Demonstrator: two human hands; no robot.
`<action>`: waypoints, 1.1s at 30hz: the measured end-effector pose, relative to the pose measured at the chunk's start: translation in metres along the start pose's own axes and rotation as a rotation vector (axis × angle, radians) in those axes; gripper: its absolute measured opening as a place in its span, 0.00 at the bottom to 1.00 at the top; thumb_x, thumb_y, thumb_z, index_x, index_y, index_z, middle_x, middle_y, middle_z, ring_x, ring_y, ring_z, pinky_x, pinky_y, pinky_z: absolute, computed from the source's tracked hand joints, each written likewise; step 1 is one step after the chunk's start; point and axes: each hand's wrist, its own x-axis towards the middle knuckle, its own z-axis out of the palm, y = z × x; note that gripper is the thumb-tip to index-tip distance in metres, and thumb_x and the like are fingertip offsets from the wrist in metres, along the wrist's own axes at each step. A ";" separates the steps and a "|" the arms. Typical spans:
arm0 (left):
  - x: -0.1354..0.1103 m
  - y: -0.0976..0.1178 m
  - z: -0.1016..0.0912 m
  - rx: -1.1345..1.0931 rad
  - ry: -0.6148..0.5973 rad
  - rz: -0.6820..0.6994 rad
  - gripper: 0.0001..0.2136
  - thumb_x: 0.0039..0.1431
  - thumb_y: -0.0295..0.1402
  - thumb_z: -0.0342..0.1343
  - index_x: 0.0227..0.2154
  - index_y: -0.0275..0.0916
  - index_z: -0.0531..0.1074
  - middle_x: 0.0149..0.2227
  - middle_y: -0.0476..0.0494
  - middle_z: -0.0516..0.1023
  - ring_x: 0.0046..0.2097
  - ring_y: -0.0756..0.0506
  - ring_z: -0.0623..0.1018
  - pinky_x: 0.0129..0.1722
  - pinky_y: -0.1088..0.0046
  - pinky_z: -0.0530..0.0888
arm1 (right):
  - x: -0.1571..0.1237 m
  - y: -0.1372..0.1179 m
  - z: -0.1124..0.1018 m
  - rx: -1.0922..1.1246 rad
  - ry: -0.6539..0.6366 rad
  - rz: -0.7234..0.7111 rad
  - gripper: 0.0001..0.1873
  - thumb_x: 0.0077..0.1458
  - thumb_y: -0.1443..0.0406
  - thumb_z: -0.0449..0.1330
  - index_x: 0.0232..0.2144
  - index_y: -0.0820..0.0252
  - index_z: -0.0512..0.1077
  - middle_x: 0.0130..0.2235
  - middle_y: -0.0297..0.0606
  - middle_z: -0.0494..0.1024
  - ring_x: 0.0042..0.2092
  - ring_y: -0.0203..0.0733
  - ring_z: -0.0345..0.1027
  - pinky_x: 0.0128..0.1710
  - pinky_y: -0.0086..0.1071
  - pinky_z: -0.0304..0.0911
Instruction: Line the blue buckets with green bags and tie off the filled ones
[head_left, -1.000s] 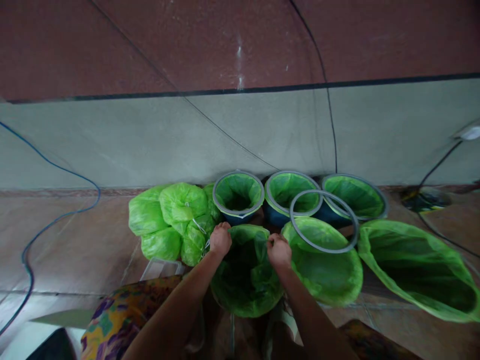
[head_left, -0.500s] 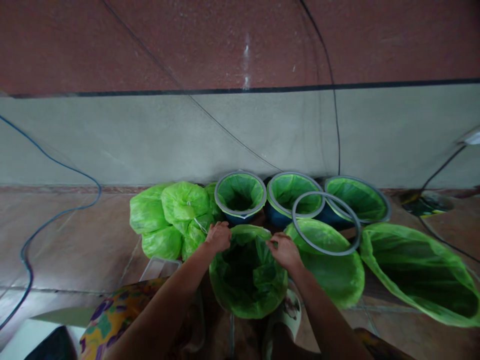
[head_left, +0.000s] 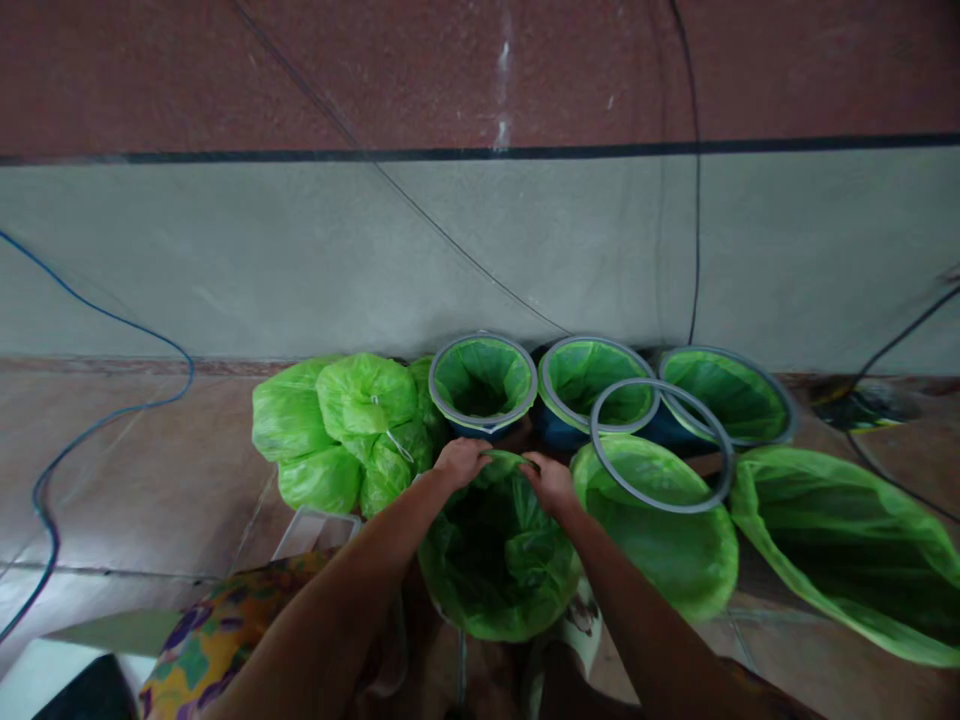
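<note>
A green bin liner [head_left: 499,610] lines the round bin between my feet, its mouth wide and its edge folded over the rim. At the far side of that rim, my left hand [head_left: 463,463] pinches the liner's edge. My right hand [head_left: 550,482] grips the same edge a little to the right, with a short stretch of green plastic between the two hands. Right of it, a loose grey ring [head_left: 600,450] rests slanted across another green-lined bin [head_left: 660,570]. The walls of the bin in front of me are hidden by the liner.
Along the wall stand several blue bins with grey rims, such as the lined bin [head_left: 480,425]. Filled green bags [head_left: 367,400] are heaped at left, beside a clear plastic box [head_left: 315,530]. A large lined bin [head_left: 847,560] stands at right. A blue cable [head_left: 112,415] crosses the floor.
Both hands have moved closer together along the far rim, and the right hand has shifted up and left. The view has tilted slightly. The bins have stayed in place.
</note>
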 end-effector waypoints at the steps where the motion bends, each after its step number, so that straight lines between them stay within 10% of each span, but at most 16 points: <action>1: -0.002 -0.004 0.002 0.026 -0.014 -0.005 0.13 0.61 0.38 0.49 0.42 0.42 0.75 0.42 0.44 0.80 0.46 0.44 0.77 0.48 0.70 0.70 | -0.002 0.002 0.002 -0.027 -0.034 0.009 0.15 0.61 0.60 0.50 0.45 0.58 0.72 0.44 0.40 0.79 0.44 0.42 0.71 0.42 0.29 0.59; 9: -0.006 -0.007 0.005 0.117 -0.083 -0.145 0.15 0.57 0.32 0.52 0.48 0.37 0.70 0.44 0.38 0.79 0.48 0.40 0.77 0.47 0.66 0.72 | -0.007 -0.008 0.003 -0.216 -0.140 0.189 0.13 0.62 0.63 0.48 0.45 0.61 0.68 0.39 0.45 0.78 0.41 0.43 0.72 0.37 0.30 0.57; 16: -0.032 -0.024 -0.002 -0.142 0.058 -0.262 0.39 0.46 0.40 0.63 0.61 0.34 0.57 0.59 0.35 0.67 0.58 0.40 0.69 0.57 0.68 0.66 | -0.057 -0.007 0.029 -0.131 0.021 0.376 0.13 0.61 0.65 0.49 0.45 0.66 0.67 0.37 0.51 0.78 0.41 0.47 0.74 0.38 0.33 0.61; 21: -0.039 -0.029 -0.013 -0.400 0.107 -0.318 0.24 0.58 0.45 0.52 0.54 0.35 0.67 0.52 0.39 0.75 0.51 0.46 0.75 0.49 0.75 0.70 | -0.099 -0.004 0.043 -0.046 0.224 0.320 0.28 0.57 0.54 0.53 0.53 0.67 0.62 0.47 0.55 0.75 0.49 0.52 0.71 0.45 0.37 0.64; 27: -0.026 -0.014 -0.011 -0.252 0.070 -0.285 0.19 0.65 0.40 0.41 0.35 0.39 0.76 0.37 0.43 0.80 0.40 0.47 0.78 0.39 0.75 0.70 | -0.049 -0.024 0.001 -0.050 0.375 0.118 0.24 0.63 0.57 0.44 0.51 0.67 0.69 0.50 0.53 0.74 0.52 0.48 0.67 0.53 0.37 0.57; 33: -0.022 -0.011 -0.003 -0.027 -0.020 -0.104 0.15 0.65 0.40 0.44 0.39 0.41 0.75 0.41 0.44 0.80 0.43 0.47 0.77 0.44 0.74 0.69 | -0.001 -0.036 0.003 -0.091 -0.028 -0.082 0.21 0.65 0.59 0.43 0.48 0.61 0.71 0.45 0.44 0.78 0.46 0.41 0.70 0.45 0.30 0.58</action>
